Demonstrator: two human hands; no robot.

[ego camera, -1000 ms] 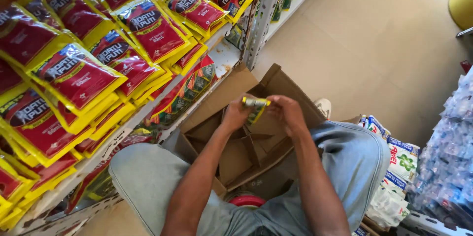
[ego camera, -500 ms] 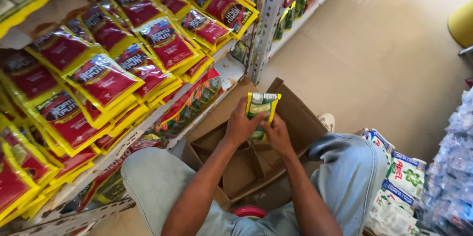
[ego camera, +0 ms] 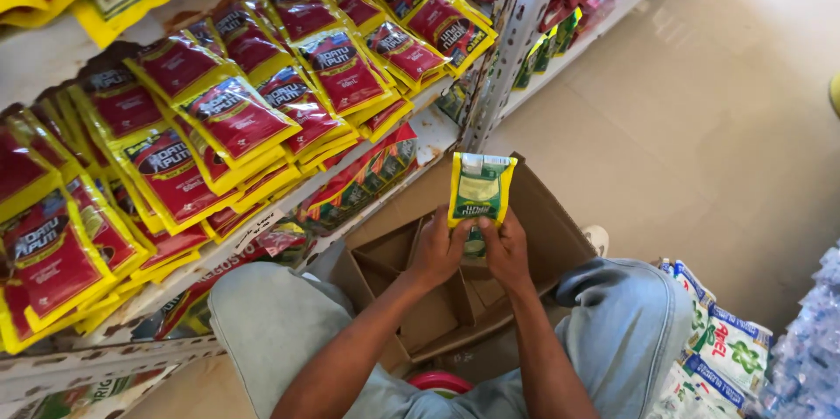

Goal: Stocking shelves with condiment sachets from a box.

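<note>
Both my hands hold a small stack of green and yellow pouches (ego camera: 479,190) upright over an open cardboard box (ego camera: 560,235). My left hand (ego camera: 437,251) grips the stack's lower left edge and my right hand (ego camera: 506,248) grips its lower right edge. The box sits on the floor between my knees, its flaps spread. To the left, a white shelf (ego camera: 289,205) is packed with overlapping red and yellow pouches (ego camera: 232,117).
A perforated metal shelf upright (ego camera: 516,43) stands beyond the box. More red and green packets (ego camera: 547,47) lie on the shelf further along. White and green packs (ego camera: 722,349) and wrapped water bottles (ego camera: 809,340) sit at my right. A tiled floor (ego camera: 700,113) stretches ahead.
My hands have lifted the green and yellow pouches up from the box and turned them upright, facing me. My view has shifted, showing more of the shelf.
</note>
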